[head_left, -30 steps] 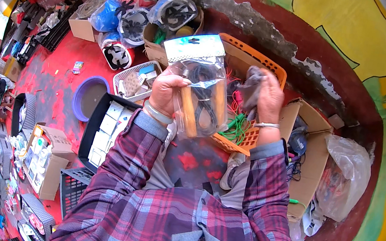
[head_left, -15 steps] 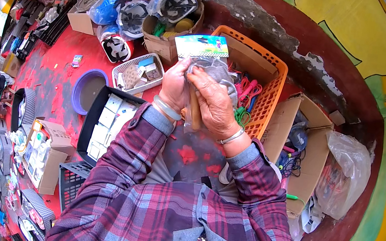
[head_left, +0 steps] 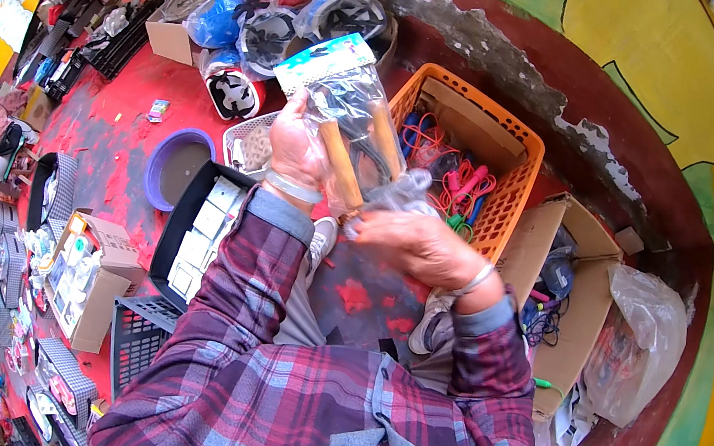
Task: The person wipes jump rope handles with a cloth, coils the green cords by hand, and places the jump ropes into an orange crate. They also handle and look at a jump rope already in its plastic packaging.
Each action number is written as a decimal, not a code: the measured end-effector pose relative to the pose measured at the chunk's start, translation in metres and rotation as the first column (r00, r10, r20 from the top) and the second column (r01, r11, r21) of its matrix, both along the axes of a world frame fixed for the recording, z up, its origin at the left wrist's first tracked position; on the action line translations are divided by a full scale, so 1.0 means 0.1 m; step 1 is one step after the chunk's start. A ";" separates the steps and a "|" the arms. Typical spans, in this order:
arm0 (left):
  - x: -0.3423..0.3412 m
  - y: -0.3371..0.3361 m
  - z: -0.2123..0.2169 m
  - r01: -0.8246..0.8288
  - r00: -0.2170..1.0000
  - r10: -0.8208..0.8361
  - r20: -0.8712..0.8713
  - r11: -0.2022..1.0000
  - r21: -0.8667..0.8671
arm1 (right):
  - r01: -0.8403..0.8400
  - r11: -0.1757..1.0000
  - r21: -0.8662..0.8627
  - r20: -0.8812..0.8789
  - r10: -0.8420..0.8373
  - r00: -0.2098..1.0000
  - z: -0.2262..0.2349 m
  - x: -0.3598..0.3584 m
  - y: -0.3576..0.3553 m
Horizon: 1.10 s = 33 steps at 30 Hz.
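Hands meet at the middle of the frame over a clear plastic packet point(head_left: 349, 120) with a pale blue card header, holding what look like two wooden handles and a dark cord. The left hand point(head_left: 294, 149) is closed around the packet's left side, holding it upright, card end toward the upper left. The right hand point(head_left: 414, 241) is pinched shut on the packet's crumpled lower end, just below the wooden handles. To handle it well, the left hand would best keep a firm hold on the body while the right works only the loose plastic, so the film does not tear and the handles do not slide out.

Just right of the packet sits an orange basket point(head_left: 516, 145), holding a tangle of coloured cords and handles in red, pink, blue and green. Further right, an open cardboard box point(head_left: 587, 257) holds dark bagged items, with a loose plastic bag point(head_left: 643, 349) beside it. Below the left forearm, a black tray point(head_left: 187, 216) carries rows of small white packs. A purple bowl point(head_left: 158, 166) beside it looks empty. At the upper left, bagged round goods point(head_left: 265, 34) lie heaped on the red floor point(head_left: 112, 131), and small boxes of wares fill the lower left.
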<state>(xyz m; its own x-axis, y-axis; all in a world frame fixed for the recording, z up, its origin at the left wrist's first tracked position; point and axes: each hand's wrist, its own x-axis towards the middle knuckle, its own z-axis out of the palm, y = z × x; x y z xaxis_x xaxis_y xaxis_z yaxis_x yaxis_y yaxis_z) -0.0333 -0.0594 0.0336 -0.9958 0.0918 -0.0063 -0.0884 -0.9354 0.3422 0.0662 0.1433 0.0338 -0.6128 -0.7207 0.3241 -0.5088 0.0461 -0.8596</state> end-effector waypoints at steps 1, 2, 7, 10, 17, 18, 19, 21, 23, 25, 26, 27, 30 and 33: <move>0.02 -0.04 0.02 0.057 0.998 -0.056 -0.015 0.997 0.051 | 0.051 0.989 0.138 0.162 -0.074 0.984 0.07 -0.01 0.16; 0.06 -0.06 0.05 0.083 0.996 -0.080 -0.047 0.995 0.064 | 0.073 0.958 0.278 0.309 -0.161 0.937 0.13 -0.05 0.31; 0.13 0.11 0.06 0.184 0.981 -0.181 -0.066 0.982 0.047 | 0.725 0.462 -0.511 0.726 -0.219 0.651 0.13 -0.38 0.76; 0.20 0.22 -0.03 0.321 0.932 -0.318 -0.174 0.947 -0.007 | 0.747 0.148 -0.649 0.758 0.042 0.650 0.05 -0.47 0.77; 0.41 0.42 0.07 0.347 0.912 -0.374 -0.168 0.923 -0.168 | 0.703 0.267 -0.659 0.752 0.236 0.615 -0.09 -0.48 0.30; 0.39 0.40 0.06 0.351 0.916 -0.373 -0.148 0.924 -0.152 | 0.692 0.281 -0.665 0.747 0.217 0.629 -0.08 -0.47 0.35; 0.36 0.38 0.05 0.353 0.920 -0.369 -0.129 0.926 -0.135 | 0.681 0.297 -0.670 0.741 0.199 0.642 -0.07 -0.46 0.38; 0.36 0.35 0.08 0.321 0.937 -0.337 -0.091 0.934 -0.159 | 0.673 0.300 -0.676 0.736 0.214 0.643 -0.09 -0.45 0.46; 0.34 0.35 0.09 0.283 0.948 -0.302 -0.096 0.943 -0.173 | 0.569 0.394 -0.722 0.678 0.239 0.695 -0.03 -0.40 0.47; 0.34 0.35 0.09 0.280 0.946 -0.303 -0.111 0.942 -0.185 | 0.523 0.441 -0.730 0.659 0.253 0.708 0.00 -0.39 0.41; 0.34 0.36 0.08 0.296 0.939 -0.322 -0.124 0.936 -0.190 | 0.557 0.478 -0.679 0.687 0.145 0.712 0.03 -0.38 0.35; 0.35 0.37 0.07 0.312 0.930 -0.340 -0.136 0.930 -0.196 | 0.593 0.509 -0.624 0.703 0.034 0.711 0.07 -0.37 0.27; 0.40 0.44 0.04 0.313 0.928 -0.348 -0.131 0.921 -0.232 | 0.619 0.667 -0.414 0.688 -0.215 0.693 0.15 -0.32 0.18; 0.44 0.52 0.02 0.300 0.929 -0.345 -0.132 0.913 -0.275 | 0.702 0.566 -0.433 0.671 -0.317 0.670 0.09 -0.30 0.05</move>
